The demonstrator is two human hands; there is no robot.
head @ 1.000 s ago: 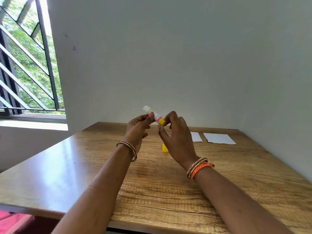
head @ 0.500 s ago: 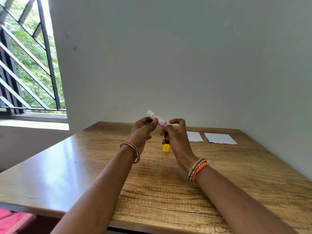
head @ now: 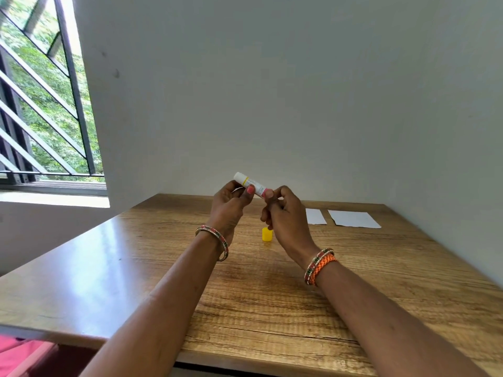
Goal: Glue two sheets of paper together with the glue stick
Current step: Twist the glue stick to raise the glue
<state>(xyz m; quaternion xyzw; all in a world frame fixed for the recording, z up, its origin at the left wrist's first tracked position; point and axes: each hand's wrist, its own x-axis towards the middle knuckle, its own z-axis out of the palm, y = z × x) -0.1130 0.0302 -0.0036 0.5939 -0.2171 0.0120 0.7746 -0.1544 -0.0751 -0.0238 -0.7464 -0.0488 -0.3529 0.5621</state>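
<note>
We've got the glue stick point(head: 250, 184) up off the table, held tilted between both hands above the middle of the wooden table point(head: 272, 308), its white tip pointing up and to the left. Our left hand point(head: 228, 208) pinches the barrel between thumb and fingertips; our right hand point(head: 283, 216) has thumb and forefinger closed on the lower end, the other fingers curled in, looking set to twist the base. It's a small, stiff plastic tube, light by the look of it, smooth and probably a bit slippery, so we'd say the grip belongs on the barrel, well clear of the tacky tip. The yellow cap point(head: 267, 234) stands on the table just below our hands. Far right, two sheets of paper point(head: 353, 219) lie flat and apart, thin and floppy, likely to slide on that glossy grained surface, so we'd want a hand pinning them when the glue goes on.
</note>
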